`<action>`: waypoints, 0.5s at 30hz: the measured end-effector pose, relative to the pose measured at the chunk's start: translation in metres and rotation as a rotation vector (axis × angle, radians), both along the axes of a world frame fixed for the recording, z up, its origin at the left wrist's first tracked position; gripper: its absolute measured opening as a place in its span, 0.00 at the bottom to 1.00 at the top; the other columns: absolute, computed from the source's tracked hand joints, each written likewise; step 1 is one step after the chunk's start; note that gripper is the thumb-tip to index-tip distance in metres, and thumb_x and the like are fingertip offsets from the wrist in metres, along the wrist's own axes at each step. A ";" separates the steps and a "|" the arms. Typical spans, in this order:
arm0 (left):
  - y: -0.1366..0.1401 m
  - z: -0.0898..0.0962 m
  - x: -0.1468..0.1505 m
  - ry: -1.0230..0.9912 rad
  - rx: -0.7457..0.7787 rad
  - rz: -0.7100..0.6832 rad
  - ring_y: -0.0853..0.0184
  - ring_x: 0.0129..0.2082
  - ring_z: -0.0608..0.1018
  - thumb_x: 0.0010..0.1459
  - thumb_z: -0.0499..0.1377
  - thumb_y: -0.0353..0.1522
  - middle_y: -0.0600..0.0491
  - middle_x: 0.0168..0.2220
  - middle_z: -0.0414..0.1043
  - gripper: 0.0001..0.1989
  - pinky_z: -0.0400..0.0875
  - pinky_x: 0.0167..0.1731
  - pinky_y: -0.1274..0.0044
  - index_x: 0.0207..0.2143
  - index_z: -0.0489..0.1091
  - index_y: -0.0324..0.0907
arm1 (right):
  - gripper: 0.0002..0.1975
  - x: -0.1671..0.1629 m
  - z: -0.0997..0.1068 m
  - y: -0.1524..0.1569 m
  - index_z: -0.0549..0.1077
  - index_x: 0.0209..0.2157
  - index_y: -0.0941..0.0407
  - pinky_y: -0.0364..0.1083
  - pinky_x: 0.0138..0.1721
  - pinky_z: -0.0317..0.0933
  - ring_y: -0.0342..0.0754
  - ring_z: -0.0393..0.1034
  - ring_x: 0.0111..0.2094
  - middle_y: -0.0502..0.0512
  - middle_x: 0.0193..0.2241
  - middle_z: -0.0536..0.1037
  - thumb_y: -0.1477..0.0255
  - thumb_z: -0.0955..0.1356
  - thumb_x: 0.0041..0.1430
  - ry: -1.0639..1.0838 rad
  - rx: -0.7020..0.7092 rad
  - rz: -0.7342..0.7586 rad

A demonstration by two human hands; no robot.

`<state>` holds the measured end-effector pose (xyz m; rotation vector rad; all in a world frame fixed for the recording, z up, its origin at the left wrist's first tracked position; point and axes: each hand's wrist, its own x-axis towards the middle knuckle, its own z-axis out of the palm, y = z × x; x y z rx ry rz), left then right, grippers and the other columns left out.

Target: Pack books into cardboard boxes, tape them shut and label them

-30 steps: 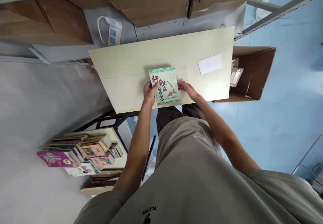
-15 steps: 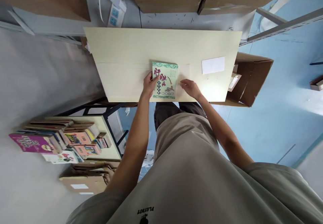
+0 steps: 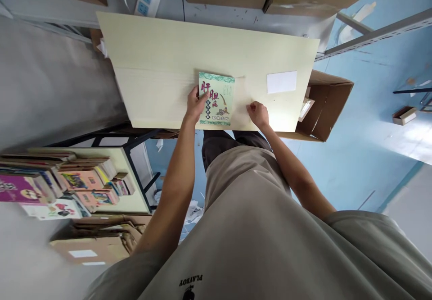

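Your one camera rides on your head and looks forward and steeply down, so near that your shirt [image 3: 249, 228] fills six o'clock. Farther off, toward twelve, it takes in all four corners of the tabletop [image 3: 151, 56], with your left hand [image 3: 196, 104] at eleven and your right hand [image 3: 259, 114] at two. The wide view reaches stacked books [image 3: 84, 179] at eight and blue floor [image 3: 337, 169] at three.

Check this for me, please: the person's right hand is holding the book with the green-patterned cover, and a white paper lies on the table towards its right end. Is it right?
Not quite: the head view shows the left hand holding the book with the green-patterned cover. The white paper does lie on the table towards its right end.
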<state>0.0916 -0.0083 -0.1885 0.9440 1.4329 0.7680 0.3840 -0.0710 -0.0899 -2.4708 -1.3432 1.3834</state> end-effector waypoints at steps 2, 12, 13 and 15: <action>-0.001 -0.001 0.000 0.000 0.007 -0.009 0.45 0.60 0.89 0.57 0.77 0.63 0.40 0.59 0.87 0.40 0.85 0.66 0.49 0.59 0.80 0.45 | 0.10 -0.002 0.003 -0.002 0.83 0.45 0.54 0.57 0.59 0.78 0.60 0.87 0.52 0.65 0.49 0.92 0.67 0.70 0.81 -0.001 0.004 0.006; -0.005 0.007 0.005 0.043 0.011 0.006 0.45 0.59 0.88 0.58 0.74 0.67 0.41 0.54 0.86 0.40 0.85 0.65 0.47 0.56 0.79 0.46 | 0.11 -0.016 0.019 0.003 0.73 0.39 0.50 0.56 0.54 0.77 0.60 0.87 0.48 0.63 0.46 0.89 0.69 0.67 0.82 0.063 0.048 0.058; -0.005 0.009 0.006 0.058 0.013 0.001 0.45 0.59 0.88 0.59 0.73 0.67 0.41 0.54 0.85 0.39 0.85 0.65 0.47 0.56 0.79 0.46 | 0.12 -0.017 0.020 0.003 0.72 0.38 0.50 0.56 0.53 0.77 0.59 0.87 0.45 0.62 0.44 0.89 0.69 0.67 0.82 0.087 0.044 0.055; -0.005 0.012 0.006 0.108 0.046 -0.014 0.45 0.60 0.87 0.62 0.72 0.66 0.41 0.53 0.85 0.37 0.84 0.66 0.47 0.56 0.79 0.46 | 0.12 -0.019 0.025 0.004 0.70 0.39 0.49 0.55 0.49 0.78 0.57 0.87 0.40 0.59 0.40 0.87 0.69 0.66 0.84 0.142 0.038 0.047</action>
